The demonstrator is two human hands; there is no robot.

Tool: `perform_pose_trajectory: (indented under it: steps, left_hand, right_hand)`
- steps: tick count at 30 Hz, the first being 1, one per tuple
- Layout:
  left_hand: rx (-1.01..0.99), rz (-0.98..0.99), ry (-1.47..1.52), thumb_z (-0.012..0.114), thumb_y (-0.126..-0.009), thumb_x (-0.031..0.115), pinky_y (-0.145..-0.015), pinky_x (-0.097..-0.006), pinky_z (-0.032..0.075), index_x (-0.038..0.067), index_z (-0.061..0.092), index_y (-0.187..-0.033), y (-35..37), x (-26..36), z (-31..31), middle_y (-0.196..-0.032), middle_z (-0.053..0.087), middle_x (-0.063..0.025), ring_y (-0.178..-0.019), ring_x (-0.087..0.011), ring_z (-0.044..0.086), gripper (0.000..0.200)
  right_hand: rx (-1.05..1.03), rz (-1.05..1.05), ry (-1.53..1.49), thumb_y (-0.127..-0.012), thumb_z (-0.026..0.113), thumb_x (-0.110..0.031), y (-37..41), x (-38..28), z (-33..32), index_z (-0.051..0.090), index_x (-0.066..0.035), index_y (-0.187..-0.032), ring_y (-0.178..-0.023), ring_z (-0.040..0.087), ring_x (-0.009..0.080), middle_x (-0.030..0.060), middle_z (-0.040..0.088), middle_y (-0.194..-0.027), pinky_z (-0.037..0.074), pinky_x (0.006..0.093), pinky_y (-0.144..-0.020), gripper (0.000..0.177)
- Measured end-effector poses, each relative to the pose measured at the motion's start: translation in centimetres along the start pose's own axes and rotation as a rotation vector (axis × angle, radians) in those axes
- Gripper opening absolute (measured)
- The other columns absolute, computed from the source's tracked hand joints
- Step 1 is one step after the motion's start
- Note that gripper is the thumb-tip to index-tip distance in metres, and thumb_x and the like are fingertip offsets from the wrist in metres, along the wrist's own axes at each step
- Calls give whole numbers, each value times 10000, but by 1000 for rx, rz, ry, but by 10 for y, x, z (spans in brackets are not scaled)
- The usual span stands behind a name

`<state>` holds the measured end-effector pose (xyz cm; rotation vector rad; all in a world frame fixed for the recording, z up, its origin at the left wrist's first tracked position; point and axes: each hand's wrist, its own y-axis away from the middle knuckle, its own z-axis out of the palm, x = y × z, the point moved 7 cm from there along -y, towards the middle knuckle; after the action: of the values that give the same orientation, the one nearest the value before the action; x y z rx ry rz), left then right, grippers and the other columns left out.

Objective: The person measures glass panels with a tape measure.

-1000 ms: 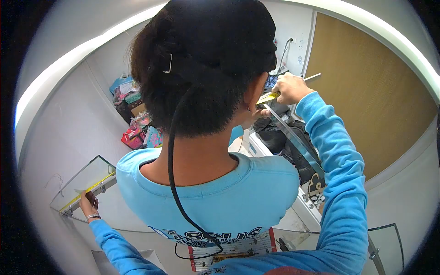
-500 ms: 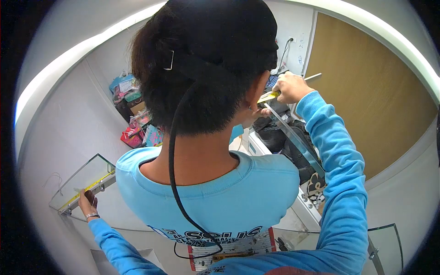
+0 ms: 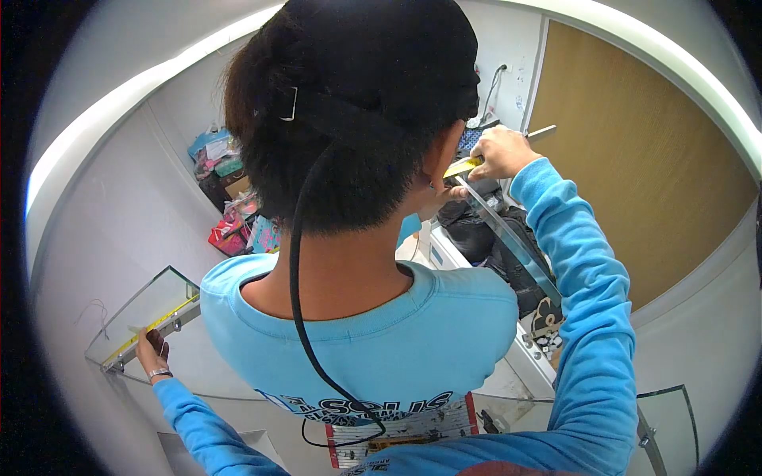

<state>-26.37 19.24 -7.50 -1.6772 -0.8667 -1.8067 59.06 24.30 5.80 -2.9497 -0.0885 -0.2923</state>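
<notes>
My left hand (image 3: 151,357), with a bracelet at its wrist, is closed at the yellow measuring tape (image 3: 178,311) on a metal rail along a glass panel (image 3: 135,305); a small dark patch shows by the fingers. My right hand (image 3: 508,152) is raised at upper right, its fingers closed on a yellow piece of tape (image 3: 463,167). Just below it, a co-worker's fingers (image 3: 451,193) touch the upper end of a long glass strip (image 3: 512,238). The tape's middle stretch is hidden behind the co-worker.
A co-worker in a light blue shirt (image 3: 357,317) and black cap fills the centre. Bags (image 3: 234,226) are piled behind at left, black bags (image 3: 468,234) at right. A brown door panel (image 3: 635,151) stands at far right. Another glass panel (image 3: 671,428) is at lower right.
My right hand and the yellow piece in it have shifted very slightly left. The co-worker's head has moved a little left. My left hand has stayed in place.
</notes>
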Motion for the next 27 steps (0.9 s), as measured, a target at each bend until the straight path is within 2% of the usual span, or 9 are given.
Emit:
perform_pose_trajectory:
  steps: [2,5,20,27]
  left_hand:
    - [16,-4,-1,591,-817,409,-640,-307,420,148,609,-809,2,1,0,-756,618,33,-691,-118,552,262]
    - [-6,-13,18,592,-815,409,-639,-305,417,151,606,-805,-3,-2,0,-753,617,36,-685,-117,550,258]
    - [-14,-7,-2,587,-816,407,-631,-298,422,158,609,-819,-2,-1,-1,-760,624,40,-676,-104,553,250]
    - [-5,-11,19,587,-815,403,-642,-295,416,143,607,-823,-3,-2,-2,-779,624,34,-688,-107,549,261]
  right_hand:
    - [-22,66,23,-614,780,-502,2,0,-2,730,-197,-958,-914,634,280,110,668,-906,511,407,-815,462]
    - [-14,55,47,-614,774,-529,4,-4,-5,727,-195,-964,-916,636,278,107,669,-908,511,403,-812,487]
    - [36,48,45,-601,773,-558,3,0,-1,730,-193,-951,-887,648,278,106,674,-876,519,403,-786,507]
    - [-19,72,63,-590,762,-592,0,0,1,730,-200,-955,-883,651,276,105,675,-884,519,398,-782,537]
